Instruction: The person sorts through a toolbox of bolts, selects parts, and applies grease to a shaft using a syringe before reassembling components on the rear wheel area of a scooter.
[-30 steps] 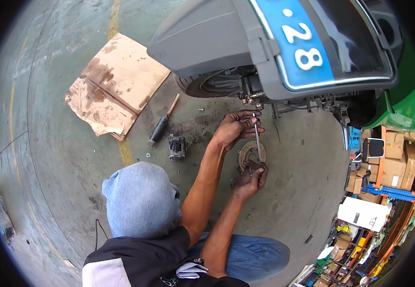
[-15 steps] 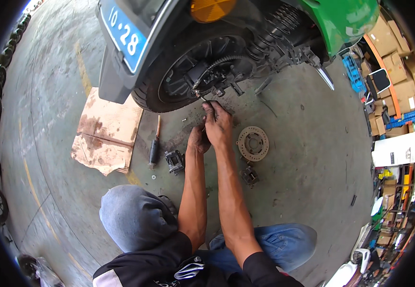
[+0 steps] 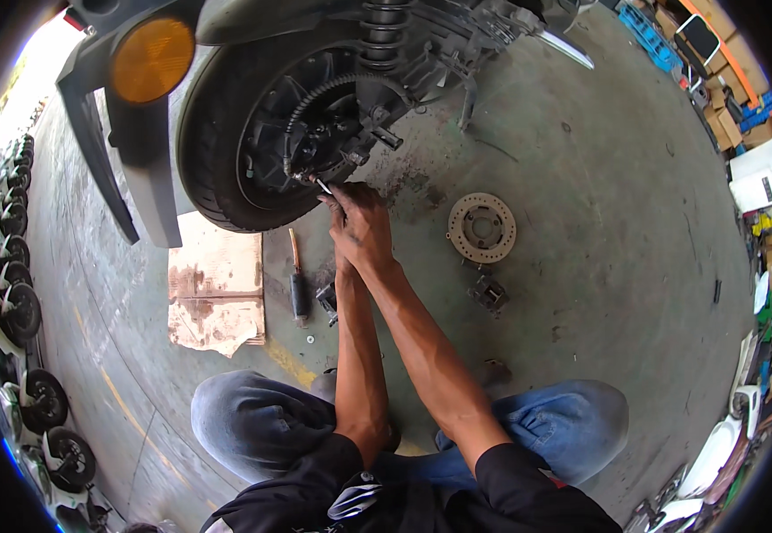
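My right hand (image 3: 364, 224) is closed, its fingers pinching a slim shiny metal tool (image 3: 324, 186) at the lower side of the scooter's wheel hub. The tool's far end meets a fitting where a ribbed black hose (image 3: 292, 120) comes down. Behind and below the right hand is my left hand (image 3: 341, 258), its fingers mostly hidden; whether it holds anything does not show. The black tyre (image 3: 201, 151) stands just beyond both hands. Close to my left forearm lies a dark brake caliper (image 3: 328, 300), partly covered by the arm.
To the right lie a drilled brake disc (image 3: 503, 233) and another dark metal part (image 3: 488, 293). A dark-handled brush (image 3: 299, 293) and stained cardboard (image 3: 217, 306) are on the left. A coil shock absorber (image 3: 384, 35) rises above the hub. Wheels line the far left; boxes (image 3: 722, 124) stand right.
The view has shifted, with the wheel now larger and further left. My hands have drawn closer together, the right now covering most of the left. The tool stays at the hub fitting.
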A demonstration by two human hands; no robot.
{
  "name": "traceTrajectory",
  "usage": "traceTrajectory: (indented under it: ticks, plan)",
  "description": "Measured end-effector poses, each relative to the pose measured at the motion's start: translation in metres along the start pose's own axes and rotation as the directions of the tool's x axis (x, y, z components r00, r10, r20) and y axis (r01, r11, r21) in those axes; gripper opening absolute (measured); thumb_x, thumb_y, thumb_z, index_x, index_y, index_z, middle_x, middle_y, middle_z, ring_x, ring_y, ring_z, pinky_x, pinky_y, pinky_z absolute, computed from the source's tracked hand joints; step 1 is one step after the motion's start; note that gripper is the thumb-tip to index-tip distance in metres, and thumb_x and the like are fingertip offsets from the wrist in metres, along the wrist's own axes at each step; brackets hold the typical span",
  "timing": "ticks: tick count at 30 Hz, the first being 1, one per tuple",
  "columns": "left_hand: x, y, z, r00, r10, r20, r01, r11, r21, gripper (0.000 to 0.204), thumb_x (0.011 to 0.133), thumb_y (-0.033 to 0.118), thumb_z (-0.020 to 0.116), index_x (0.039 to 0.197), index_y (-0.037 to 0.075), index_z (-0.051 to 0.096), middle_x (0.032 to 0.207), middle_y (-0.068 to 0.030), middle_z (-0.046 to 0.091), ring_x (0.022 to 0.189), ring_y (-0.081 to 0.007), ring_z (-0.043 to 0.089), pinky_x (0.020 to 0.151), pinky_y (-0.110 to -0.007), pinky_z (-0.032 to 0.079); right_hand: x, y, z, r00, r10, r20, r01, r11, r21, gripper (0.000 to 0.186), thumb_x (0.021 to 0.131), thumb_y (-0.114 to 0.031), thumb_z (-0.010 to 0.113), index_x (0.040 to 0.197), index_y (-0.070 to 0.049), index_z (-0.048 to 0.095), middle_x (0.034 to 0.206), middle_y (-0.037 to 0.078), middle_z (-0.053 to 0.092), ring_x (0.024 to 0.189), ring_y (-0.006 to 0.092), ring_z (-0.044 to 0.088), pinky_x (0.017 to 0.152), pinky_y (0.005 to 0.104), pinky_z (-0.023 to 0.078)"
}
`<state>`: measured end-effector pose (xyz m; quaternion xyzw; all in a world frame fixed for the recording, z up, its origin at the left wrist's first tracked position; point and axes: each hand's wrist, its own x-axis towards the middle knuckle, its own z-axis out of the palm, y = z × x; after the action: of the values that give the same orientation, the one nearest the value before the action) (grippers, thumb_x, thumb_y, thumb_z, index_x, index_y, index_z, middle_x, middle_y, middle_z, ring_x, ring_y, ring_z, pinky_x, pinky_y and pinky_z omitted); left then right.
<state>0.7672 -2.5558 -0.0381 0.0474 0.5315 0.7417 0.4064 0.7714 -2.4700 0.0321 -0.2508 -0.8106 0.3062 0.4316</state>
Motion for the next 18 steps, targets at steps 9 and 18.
traceTrajectory:
  ticks: [9, 18]
  plan:
    - [-0.060, -0.004, -0.015, 0.998, -0.035, -0.044, 0.041, 0.986, 0.159, 0.040, 0.101, 0.020, 0.042, 0.132, -0.003, 0.052, 0.126, -0.0139, 0.061, 0.114, -0.0259, 0.058, 0.099, -0.038, 0.046, 0.001, 0.014, 0.004, 0.999, 0.021, 0.043, -0.027, 0.989, 0.147, 0.034, 0.080, 0.001, 0.061, 0.112, -0.008, 0.067, 0.097, 0.011, 0.069, 0.089, 0.0325, 0.064, 0.082, 0.0436, 0.051]
    - [-0.101, -0.003, -0.021, 0.996, -0.057, -0.073, 0.074, 0.960, 0.270, 0.039, 0.100, 0.019, 0.044, 0.131, -0.003, 0.053, 0.125, -0.0137, 0.061, 0.113, -0.0246, 0.058, 0.098, -0.037, 0.046, -0.001, -0.002, 0.009, 0.993, 0.106, 0.045, -0.108, 0.993, 0.042, 0.021, 0.082, -0.002, 0.059, 0.103, -0.004, 0.060, 0.090, 0.017, 0.067, 0.087, 0.0354, 0.066, 0.077, 0.0462, 0.052]
